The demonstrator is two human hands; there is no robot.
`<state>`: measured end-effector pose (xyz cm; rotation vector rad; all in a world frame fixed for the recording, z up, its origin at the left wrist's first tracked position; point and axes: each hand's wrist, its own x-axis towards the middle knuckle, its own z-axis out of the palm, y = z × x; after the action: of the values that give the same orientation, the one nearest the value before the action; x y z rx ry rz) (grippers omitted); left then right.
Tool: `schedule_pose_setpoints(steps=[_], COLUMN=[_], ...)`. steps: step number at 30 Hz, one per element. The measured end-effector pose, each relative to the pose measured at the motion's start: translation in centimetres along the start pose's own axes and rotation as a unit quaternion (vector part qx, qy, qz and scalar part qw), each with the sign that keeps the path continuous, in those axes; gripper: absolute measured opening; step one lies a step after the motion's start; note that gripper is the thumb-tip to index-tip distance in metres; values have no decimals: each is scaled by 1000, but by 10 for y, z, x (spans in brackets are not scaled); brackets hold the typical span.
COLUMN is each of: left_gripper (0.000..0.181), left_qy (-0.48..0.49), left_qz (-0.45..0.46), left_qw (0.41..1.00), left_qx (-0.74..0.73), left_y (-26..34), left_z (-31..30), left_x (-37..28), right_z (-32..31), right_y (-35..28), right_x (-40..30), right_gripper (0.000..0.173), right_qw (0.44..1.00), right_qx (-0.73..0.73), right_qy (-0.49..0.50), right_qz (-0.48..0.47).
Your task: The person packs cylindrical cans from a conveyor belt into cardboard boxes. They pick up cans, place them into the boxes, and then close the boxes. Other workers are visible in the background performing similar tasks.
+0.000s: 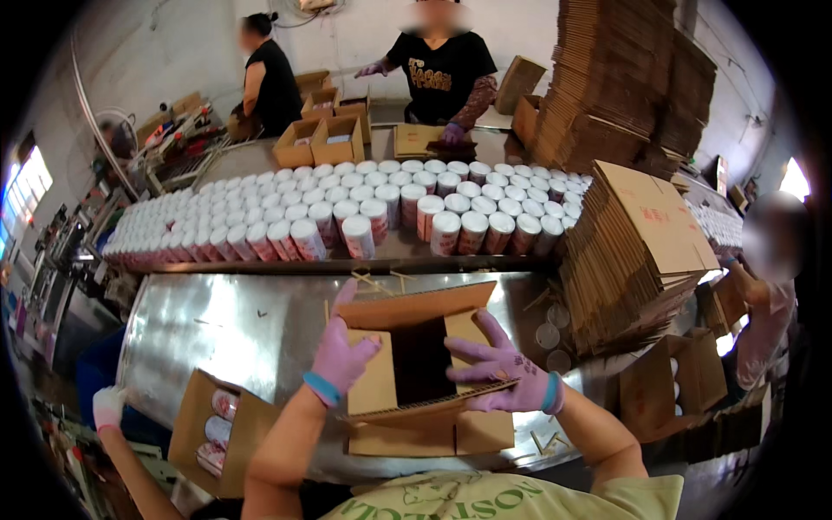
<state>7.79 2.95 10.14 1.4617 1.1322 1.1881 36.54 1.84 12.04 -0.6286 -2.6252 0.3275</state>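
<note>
A cardboard box (478,429) with its top flaps apart stands on the metal table in front of me; its inside is dark. My left hand (341,357), in a purple glove, rests at the box's left side, thumb over the left flap and fingers by the far flap. On the right side, my right hand (504,367), gloved the same way, has its fingers spread over the right flap, with the near flap's corner at the palm. Whether either hand grips the cardboard is unclear. Beyond the box stand many printed cans with white lids (358,235) in rows.
A tall stack of flattened cartons (611,279) stands at right, near clear round discs (547,335). A carton holding cans (250,429) is at left, near another person's gloved hand (108,407). Across the cans, a co-worker (448,71) touches flat cardboard (416,140).
</note>
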Motion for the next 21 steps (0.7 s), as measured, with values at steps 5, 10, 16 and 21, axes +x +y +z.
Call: schedule_pose_setpoints(steps=[5,10,16,21], left_gripper=[28,31,56,37], left_qy=[57,-19,-197,-456], left_qz=[5,48,179,123], left_qw=[945,981,928,853], left_qx=[-323,-188,261,222], left_y=[-46,-20,4,-17], left_z=[-1,7,-2,-21], left_x=[-17,-65,-46,-38], right_z=[19,-2,31,48], right_y=[-13,-37,-25,16], right_x=[-7,-21,-64,-116], right_gripper=[87,108,109,76], right_qw=[783,760,850,707], right_qx=[467,463,362,477], right_qy=[288,143,86,-320], right_qz=[293,433,373,413])
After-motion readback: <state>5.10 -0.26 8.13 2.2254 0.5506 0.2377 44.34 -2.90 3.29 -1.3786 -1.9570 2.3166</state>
